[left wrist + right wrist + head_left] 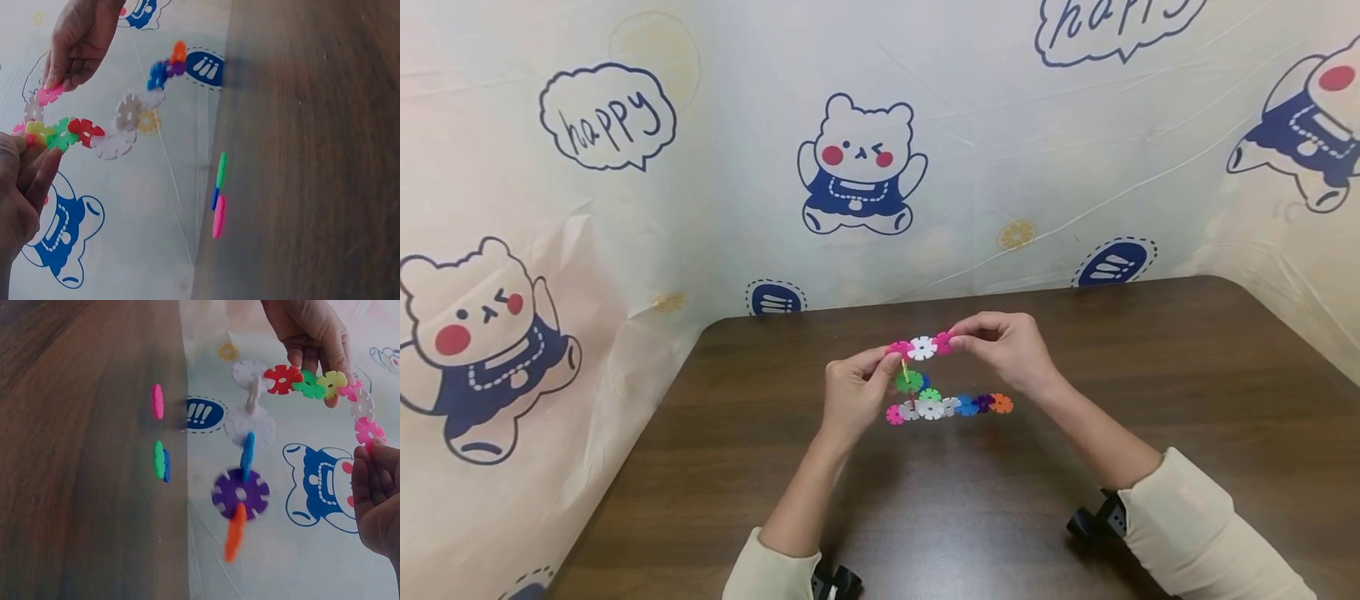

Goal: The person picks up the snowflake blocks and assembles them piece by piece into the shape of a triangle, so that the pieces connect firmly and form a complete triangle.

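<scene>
A chain of flower-shaped plastic discs (922, 347) hangs between both hands above the brown table (1075, 475). My left hand (887, 363) pinches its pink and yellow end (36, 132). My right hand (958, 338) pinches the pink disc (367, 432) at the other end. From the left hand the chain drops through green (309, 384), red (282, 379) and white discs (128, 111) to blue, purple (240, 492) and orange (1001, 403). The hanging end is held by neither hand.
Loose discs lie on the table under the chain: a pink one (157, 401) and a green one with a blue one (160, 460). A plastic sheet printed with bears (857, 167) walls the table at the back and sides. Black wrist mounts (1093, 521) sit near the front.
</scene>
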### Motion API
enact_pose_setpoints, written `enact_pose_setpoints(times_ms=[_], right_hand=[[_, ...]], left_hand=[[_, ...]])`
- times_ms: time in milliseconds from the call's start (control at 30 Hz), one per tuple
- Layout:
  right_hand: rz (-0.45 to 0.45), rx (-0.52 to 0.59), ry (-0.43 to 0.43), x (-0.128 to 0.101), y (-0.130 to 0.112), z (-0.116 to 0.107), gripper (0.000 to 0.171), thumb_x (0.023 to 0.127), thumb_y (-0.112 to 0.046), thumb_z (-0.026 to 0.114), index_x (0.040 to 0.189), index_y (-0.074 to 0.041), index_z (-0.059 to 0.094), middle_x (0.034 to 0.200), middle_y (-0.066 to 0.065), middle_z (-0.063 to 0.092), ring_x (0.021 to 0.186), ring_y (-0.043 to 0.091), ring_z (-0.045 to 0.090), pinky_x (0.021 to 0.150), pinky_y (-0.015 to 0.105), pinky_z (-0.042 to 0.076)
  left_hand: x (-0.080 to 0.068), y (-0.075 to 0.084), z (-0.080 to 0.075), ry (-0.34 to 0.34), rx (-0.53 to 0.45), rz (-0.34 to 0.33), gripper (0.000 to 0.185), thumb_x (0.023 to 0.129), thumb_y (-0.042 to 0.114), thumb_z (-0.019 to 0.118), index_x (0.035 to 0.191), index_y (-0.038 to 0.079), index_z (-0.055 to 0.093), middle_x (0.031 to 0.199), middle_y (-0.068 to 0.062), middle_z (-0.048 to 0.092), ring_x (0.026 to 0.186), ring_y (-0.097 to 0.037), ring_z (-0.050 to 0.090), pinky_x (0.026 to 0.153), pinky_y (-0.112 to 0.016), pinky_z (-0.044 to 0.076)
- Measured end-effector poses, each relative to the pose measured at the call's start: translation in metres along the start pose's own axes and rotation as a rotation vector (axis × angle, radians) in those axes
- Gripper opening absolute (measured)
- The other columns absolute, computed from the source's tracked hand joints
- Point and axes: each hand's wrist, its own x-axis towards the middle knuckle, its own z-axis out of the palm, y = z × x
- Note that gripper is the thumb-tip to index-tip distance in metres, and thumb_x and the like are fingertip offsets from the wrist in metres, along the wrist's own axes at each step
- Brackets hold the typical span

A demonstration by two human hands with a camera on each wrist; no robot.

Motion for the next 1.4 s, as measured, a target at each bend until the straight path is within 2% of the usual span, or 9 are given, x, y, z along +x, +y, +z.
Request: enact_pose_setpoints(times_ms=[233, 467, 667, 767, 867, 967, 1100, 1233, 1400], right_hand=[[0.026, 0.029, -0.016, 0.0, 0.005, 0.0, 0.014, 0.082, -0.008, 0.072, 0.094, 0.0, 0.073, 0.087, 0.01, 0.071, 0.072, 0.022, 0.062, 0.062, 0.036, 0.054], [0.002, 0.018, -0.028, 0.001, 0.004, 0.002, 0.013, 0.081, -0.007, 0.073, 0.092, 0.0, 0.074, 0.087, 0.009, 0.071, 0.072, 0.027, 0.063, 0.061, 0.029, 0.053], [0.008, 0.043, -0.069, 0.003, 0.001, 0.002, 0.012, 0.082, -0.006, 0.072, 0.092, 0.0, 0.073, 0.087, 0.01, 0.071, 0.077, 0.033, 0.063, 0.064, 0.034, 0.054], [0.021, 0.062, -0.112, 0.005, 0.002, 0.0, 0.014, 0.082, -0.008, 0.073, 0.093, 0.0, 0.073, 0.088, 0.01, 0.071, 0.078, 0.035, 0.062, 0.066, 0.04, 0.054], [0.036, 0.086, -0.157, 0.009, 0.008, -0.001, 0.018, 0.084, -0.012, 0.071, 0.096, 0.001, 0.072, 0.089, 0.011, 0.071, 0.079, 0.032, 0.063, 0.069, 0.036, 0.054], [0.055, 0.106, -0.196, 0.012, 0.017, -0.002, 0.022, 0.088, -0.013, 0.067, 0.101, 0.004, 0.069, 0.091, 0.014, 0.07, 0.082, 0.031, 0.066, 0.074, 0.032, 0.054], [0.122, 0.088, -0.21, 0.016, 0.033, 0.0, 0.025, 0.09, -0.015, 0.064, 0.104, 0.007, 0.067, 0.091, 0.017, 0.07, 0.087, 0.036, 0.066, 0.08, 0.035, 0.053], [0.216, 0.022, -0.228, 0.02, 0.054, 0.006, 0.026, 0.09, -0.017, 0.065, 0.105, 0.004, 0.068, 0.093, 0.015, 0.069, 0.089, 0.035, 0.065, 0.083, 0.04, 0.052], [0.283, -0.115, -0.31, 0.026, 0.073, 0.019, 0.023, 0.089, -0.02, 0.067, 0.104, -0.002, 0.07, 0.092, 0.009, 0.069, 0.083, 0.026, 0.064, 0.076, 0.037, 0.054]], left_hand=[[0.001, -0.026, 0.001, -0.026, -0.004, 0.003, 0.011, 0.084, 0.002, 0.068, 0.088, -0.008, 0.072, 0.068, -0.02, 0.067, 0.05, -0.031, 0.062, 0.049, -0.02, 0.049], [0.0, 0.0, -0.003, -0.058, 0.051, 0.022, 0.008, 0.084, -0.005, 0.066, 0.088, -0.011, 0.07, 0.063, -0.021, 0.064, 0.045, -0.029, 0.053, 0.044, -0.017, 0.04], [0.001, -0.001, -0.008, -0.053, 0.023, -0.012, 0.011, 0.083, -0.005, 0.066, 0.091, -0.012, 0.07, 0.072, -0.022, 0.067, 0.053, -0.034, 0.062, 0.05, -0.02, 0.049], [0.002, -0.003, -0.01, -0.063, 0.016, -0.035, 0.012, 0.083, -0.005, 0.066, 0.092, -0.013, 0.069, 0.074, -0.023, 0.067, 0.053, -0.035, 0.063, 0.049, -0.028, 0.052], [0.003, -0.004, -0.014, -0.067, 0.01, -0.057, 0.013, 0.084, -0.004, 0.065, 0.094, -0.013, 0.068, 0.075, -0.024, 0.067, 0.052, -0.037, 0.062, 0.05, -0.038, 0.053], [0.004, -0.017, -0.018, -0.046, -0.008, -0.079, 0.016, 0.085, -0.002, 0.066, 0.096, -0.013, 0.068, 0.077, -0.024, 0.068, 0.053, -0.036, 0.063, 0.05, -0.042, 0.053], [0.005, -0.033, -0.026, 0.004, -0.028, -0.074, 0.018, 0.084, 0.002, 0.068, 0.097, -0.01, 0.069, 0.077, -0.022, 0.069, 0.053, -0.025, 0.065, 0.05, -0.034, 0.053], [0.006, -0.033, -0.036, 0.053, -0.046, -0.04, 0.018, 0.084, 0.004, 0.068, 0.096, -0.01, 0.07, 0.075, -0.022, 0.068, 0.053, -0.012, 0.063, 0.05, -0.027, 0.053], [0.008, -0.03, -0.045, 0.107, -0.045, -0.05, 0.02, 0.086, 0.006, 0.068, 0.099, -0.009, 0.07, 0.077, -0.023, 0.068, 0.056, -0.008, 0.063, 0.052, -0.024, 0.053]])
